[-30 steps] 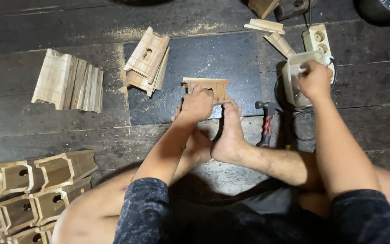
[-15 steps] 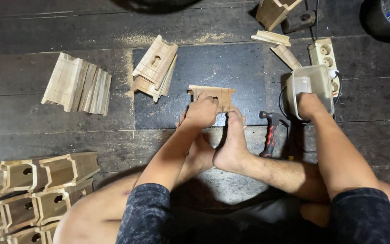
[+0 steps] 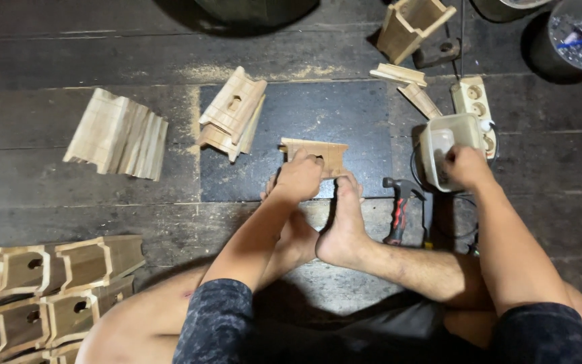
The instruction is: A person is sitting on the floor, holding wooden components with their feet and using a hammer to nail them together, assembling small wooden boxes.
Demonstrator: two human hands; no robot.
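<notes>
While the left hand [image 3: 299, 176] grips a stiff, light wooden piece [image 3: 318, 152] by its edge, the right hand's [image 3: 465, 166] fingers dip into a plastic tub [image 3: 439, 138].

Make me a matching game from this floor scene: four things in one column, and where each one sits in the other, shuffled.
Things:
1. small wooden piece
2. hammer
3. plastic tub
4. assembled wooden boxes

Places:
A. stacked at the lower left of the floor
B. under the left hand, braced by the foot
C. lying on the floor just right of the foot
D. at the right hand, beside the power strip

Pairs: 1-B, 2-C, 3-D, 4-A
</notes>
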